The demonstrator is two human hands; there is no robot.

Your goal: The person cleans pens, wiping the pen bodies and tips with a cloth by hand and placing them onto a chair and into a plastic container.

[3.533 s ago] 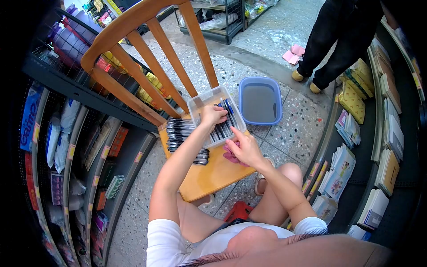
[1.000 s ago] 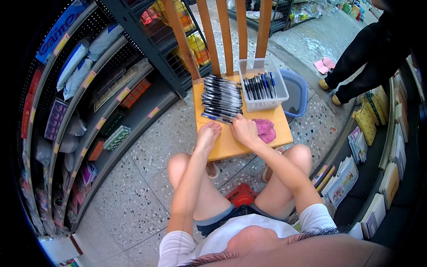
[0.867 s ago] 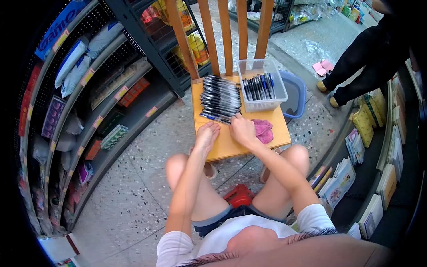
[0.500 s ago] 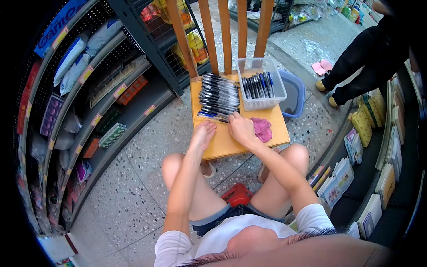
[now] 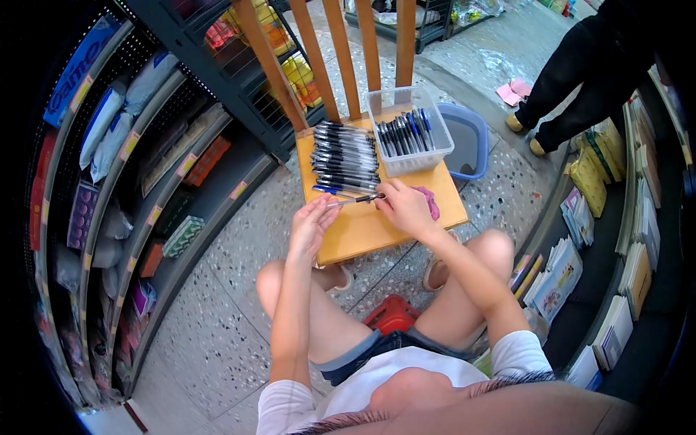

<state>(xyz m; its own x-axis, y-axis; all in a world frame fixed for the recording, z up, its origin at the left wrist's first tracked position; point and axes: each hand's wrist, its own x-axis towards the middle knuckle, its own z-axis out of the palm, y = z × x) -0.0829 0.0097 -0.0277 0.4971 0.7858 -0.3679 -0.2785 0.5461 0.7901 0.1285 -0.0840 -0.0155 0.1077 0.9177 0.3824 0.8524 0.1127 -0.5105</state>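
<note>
Between my two hands a pen [image 5: 357,200] is held nearly level above the chair seat [image 5: 348,243]. My left hand [image 5: 310,225] pinches its left end, and my right hand [image 5: 403,206] grips the dark right end. Just beyond them a row of black-and-clear pens [image 5: 344,156] lies stacked on the seat, with a blue-capped pen [image 5: 324,190] at the near edge. To its right stands a clear plastic box [image 5: 417,165] holding upright black and blue pens [image 5: 404,134]. A pink cloth [image 5: 429,201] lies partly hidden behind my right hand.
A blue bucket [image 5: 475,170] stands on the floor right of the chair. Shelves with packaged goods [image 5: 185,239] curve along the left, and racks of books [image 5: 554,286] along the right. Another person in dark trousers [image 5: 573,80] stands at the upper right.
My hands have lifted a pen from the near edge of the row. My left hand has closed on its end, and the pen is nearer me. The view has shifted slightly.
</note>
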